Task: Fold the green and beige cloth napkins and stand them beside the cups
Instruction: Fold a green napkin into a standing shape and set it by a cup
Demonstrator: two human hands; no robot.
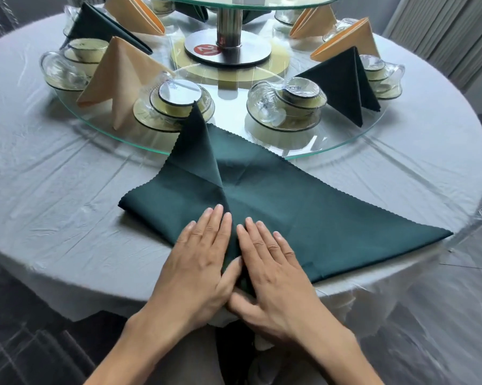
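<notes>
A dark green napkin (303, 212) lies on the white tablecloth at the table's near edge, its left corner folded up so that its tip reaches a wrapped cup set (178, 104). My left hand (201, 259) and my right hand (270, 265) press flat on the napkin side by side at the centre fold, fingers straight. On the glass turntable (228, 118) stand folded napkins: a beige one (117, 76) at the left and a green one (345, 81) at the right, each next to wrapped cups (289, 104).
More folded green and beige napkins (134, 15) with cups stand at the back of the turntable. A steel pillar (228, 26) with a numbered base carries an upper glass tier. The round table's edge (123, 298) is just before me; curtains hang at the right.
</notes>
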